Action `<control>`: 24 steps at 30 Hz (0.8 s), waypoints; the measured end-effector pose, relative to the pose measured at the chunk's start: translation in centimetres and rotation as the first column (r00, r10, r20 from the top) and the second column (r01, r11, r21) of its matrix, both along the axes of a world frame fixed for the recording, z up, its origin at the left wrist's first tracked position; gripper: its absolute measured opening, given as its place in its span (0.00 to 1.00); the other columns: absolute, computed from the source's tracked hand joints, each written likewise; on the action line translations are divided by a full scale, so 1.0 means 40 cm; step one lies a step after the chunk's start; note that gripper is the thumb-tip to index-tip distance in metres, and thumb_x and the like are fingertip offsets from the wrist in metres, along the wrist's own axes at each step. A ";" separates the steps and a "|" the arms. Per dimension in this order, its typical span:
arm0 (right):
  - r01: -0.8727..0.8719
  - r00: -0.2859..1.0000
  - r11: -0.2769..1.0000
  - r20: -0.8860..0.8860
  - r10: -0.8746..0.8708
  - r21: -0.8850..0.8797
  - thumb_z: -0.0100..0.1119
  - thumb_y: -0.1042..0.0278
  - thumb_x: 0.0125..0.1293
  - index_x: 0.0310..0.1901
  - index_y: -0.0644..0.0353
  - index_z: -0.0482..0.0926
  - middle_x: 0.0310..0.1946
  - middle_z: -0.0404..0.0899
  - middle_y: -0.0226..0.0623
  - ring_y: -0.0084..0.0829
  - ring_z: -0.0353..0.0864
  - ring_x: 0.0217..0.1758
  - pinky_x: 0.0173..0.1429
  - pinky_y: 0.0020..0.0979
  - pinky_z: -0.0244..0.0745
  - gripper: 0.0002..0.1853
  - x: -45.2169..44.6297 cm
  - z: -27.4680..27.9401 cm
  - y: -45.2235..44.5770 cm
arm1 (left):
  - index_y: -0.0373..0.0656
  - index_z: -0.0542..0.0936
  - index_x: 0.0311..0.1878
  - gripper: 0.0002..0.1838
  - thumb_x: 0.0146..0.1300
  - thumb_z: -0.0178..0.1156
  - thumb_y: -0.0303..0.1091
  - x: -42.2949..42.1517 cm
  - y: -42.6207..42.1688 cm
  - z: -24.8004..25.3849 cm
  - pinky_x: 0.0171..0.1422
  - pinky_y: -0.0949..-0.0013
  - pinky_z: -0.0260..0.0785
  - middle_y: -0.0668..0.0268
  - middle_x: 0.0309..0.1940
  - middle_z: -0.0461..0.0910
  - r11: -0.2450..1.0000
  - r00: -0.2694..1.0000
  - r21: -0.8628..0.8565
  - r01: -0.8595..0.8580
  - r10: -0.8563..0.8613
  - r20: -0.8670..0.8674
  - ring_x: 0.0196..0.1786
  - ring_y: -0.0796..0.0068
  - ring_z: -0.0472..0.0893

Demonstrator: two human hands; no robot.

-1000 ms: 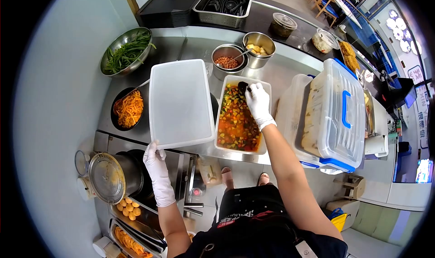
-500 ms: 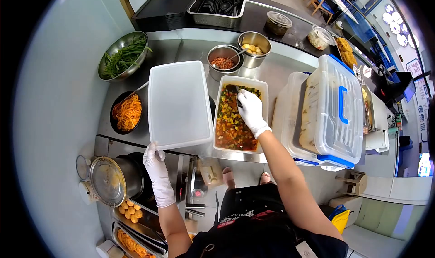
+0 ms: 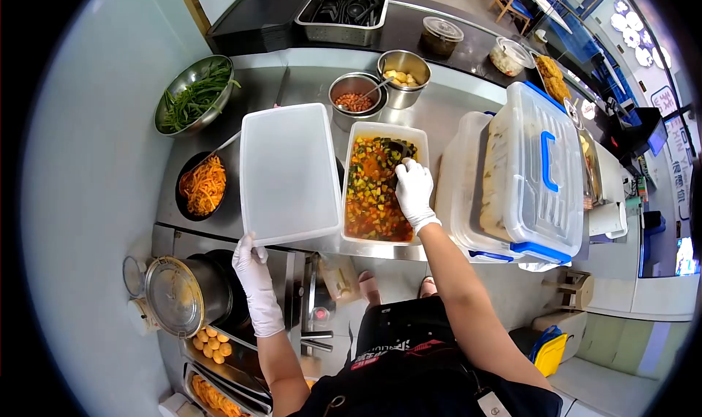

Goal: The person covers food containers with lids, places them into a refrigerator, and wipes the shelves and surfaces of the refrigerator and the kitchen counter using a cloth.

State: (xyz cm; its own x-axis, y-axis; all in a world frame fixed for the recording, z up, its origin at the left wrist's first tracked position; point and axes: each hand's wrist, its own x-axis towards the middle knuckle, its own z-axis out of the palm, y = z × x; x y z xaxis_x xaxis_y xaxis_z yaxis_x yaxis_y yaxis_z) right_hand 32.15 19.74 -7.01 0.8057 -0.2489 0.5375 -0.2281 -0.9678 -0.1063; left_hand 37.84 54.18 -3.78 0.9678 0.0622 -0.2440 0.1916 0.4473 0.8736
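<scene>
My left hand [image 3: 256, 282], in a white glove, pinches the lower left corner of a translucent white lid [image 3: 290, 172], which is held tilted over the counter. My right hand [image 3: 416, 194], also gloved, is closed on a black spoon [image 3: 398, 150] whose lower part dips into the food. That food, chopped vegetables in reddish liquid [image 3: 376, 190], fills a rectangular white tub [image 3: 349, 235] just right of the lid. Two metal pots stand behind the tub, one with peanuts [image 3: 354, 102] and a spoon, the other with yellow pieces [image 3: 402, 78].
At left are a bowl of green vegetables [image 3: 196, 95], a black bowl of orange shreds [image 3: 202, 186] and a large lidded pot [image 3: 175, 296]. Large clear bins with blue handles [image 3: 537, 175] stand at right. Behind is a metal tray of black spoons [image 3: 345, 13].
My right hand has moved the black spoon about in the tub, first toward me and left, then back to the right. My left hand keeps holding the lid. The view has shifted slightly.
</scene>
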 end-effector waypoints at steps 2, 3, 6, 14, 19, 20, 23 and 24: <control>-0.108 0.993 0.994 -0.044 0.108 0.010 0.56 0.78 0.44 0.32 0.56 0.73 0.37 0.75 0.39 0.37 0.76 0.39 0.45 0.36 0.69 0.11 -0.021 -0.011 0.018 | 0.43 0.78 0.26 0.09 0.62 0.60 0.34 -0.003 0.007 0.002 0.24 0.79 0.50 0.75 0.16 0.67 1.000 1.000 0.007 0.015 -0.015 -0.002 0.19 0.85 0.62; -0.168 0.984 0.986 -0.060 0.168 0.001 0.56 0.77 0.44 0.32 0.56 0.73 0.37 0.75 0.39 0.37 0.76 0.39 0.44 0.36 0.69 0.10 -0.037 -0.015 0.031 | 0.43 0.78 0.26 0.09 0.62 0.60 0.34 -0.005 0.012 0.005 0.24 0.79 0.50 0.75 0.16 0.67 1.000 1.000 0.013 0.023 -0.023 -0.007 0.19 0.85 0.62; -0.171 0.985 0.984 -0.005 0.171 -0.038 0.57 0.77 0.43 0.31 0.55 0.73 0.36 0.74 0.39 0.36 0.75 0.38 0.43 0.37 0.69 0.10 -0.045 -0.003 0.027 | 0.43 0.78 0.26 0.09 0.62 0.60 0.34 -0.006 0.021 -0.005 0.24 0.79 0.50 0.75 0.16 0.67 1.000 1.000 0.009 0.022 -0.022 -0.012 0.19 0.85 0.62; 0.060 0.998 0.998 0.032 -0.060 0.017 0.57 0.78 0.44 0.31 0.55 0.74 0.34 0.74 0.34 0.35 0.76 0.36 0.40 0.35 0.69 0.10 -0.009 -0.009 -0.016 | 0.42 0.78 0.28 0.08 0.62 0.59 0.33 -0.015 0.036 -0.015 0.24 0.79 0.51 0.75 0.18 0.68 0.999 0.999 0.014 0.042 -0.042 0.013 0.20 0.85 0.63; -0.007 0.999 0.998 -0.035 0.009 0.055 0.57 0.78 0.45 0.31 0.57 0.75 0.38 0.78 0.35 0.35 0.78 0.38 0.42 0.35 0.71 0.09 -0.091 0.022 0.045 | 0.41 0.78 0.28 0.08 0.62 0.58 0.32 -0.018 0.044 -0.015 0.24 0.79 0.51 0.75 0.19 0.69 0.999 0.999 0.002 0.035 -0.035 0.016 0.20 0.85 0.64; -0.049 0.999 0.998 -0.003 0.049 0.039 0.57 0.78 0.45 0.31 0.57 0.75 0.39 0.78 0.35 0.35 0.78 0.38 0.42 0.35 0.71 0.09 -0.099 0.035 0.044 | 0.42 0.79 0.28 0.08 0.62 0.59 0.32 -0.018 0.042 -0.012 0.24 0.79 0.51 0.75 0.19 0.69 1.000 0.999 0.003 0.030 -0.030 0.017 0.20 0.85 0.64; -0.173 0.983 0.985 0.056 0.173 -0.015 0.57 0.77 0.46 0.32 0.57 0.74 0.39 0.78 0.35 0.34 0.77 0.39 0.45 0.35 0.69 0.09 -0.119 0.074 0.052 | 0.42 0.79 0.28 0.08 0.62 0.59 0.32 -0.016 0.035 -0.009 0.24 0.79 0.51 0.75 0.18 0.69 1.000 0.999 0.001 0.028 -0.028 0.023 0.20 0.85 0.64; -0.176 0.984 0.984 0.023 0.177 -0.026 0.57 0.76 0.46 0.32 0.57 0.74 0.39 0.78 0.35 0.34 0.77 0.39 0.45 0.35 0.69 0.09 -0.120 0.070 0.048 | 0.42 0.79 0.28 0.08 0.62 0.59 0.33 -0.015 0.033 -0.013 0.24 0.79 0.51 0.75 0.18 0.70 0.999 0.999 -0.006 0.033 -0.033 0.027 0.20 0.85 0.64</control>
State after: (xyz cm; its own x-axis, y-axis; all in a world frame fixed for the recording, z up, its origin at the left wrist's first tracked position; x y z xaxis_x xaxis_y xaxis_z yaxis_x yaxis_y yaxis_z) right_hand 27.36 21.66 -4.22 0.8221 -0.0909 0.5621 -0.0508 -0.9949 -0.0867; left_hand 37.23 55.52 -4.32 0.9756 0.0282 -0.2178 0.1827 0.4466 0.8759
